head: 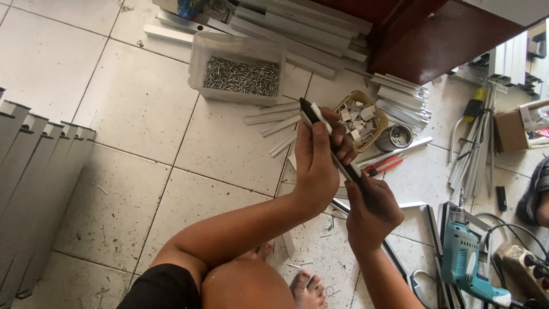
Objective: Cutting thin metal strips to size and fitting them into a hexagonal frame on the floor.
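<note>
White floor tiles (143, 114), littered with metal shavings, fill the scene. Far from the person, a clear plastic tub (237, 67) holds a heap of small silver screws. Right of it, a shallow tan tray (361, 120) carries small pale brackets, and a round tin (394, 137) sits just beside it. A brown cardboard box (510, 130) stands at the far right. The left hand (317, 163) grips a short aluminium strip (331, 149) with closed fingers; the right hand (372, 214) wraps its lower end. A teal power drill (466, 260) lies near right.
</note>
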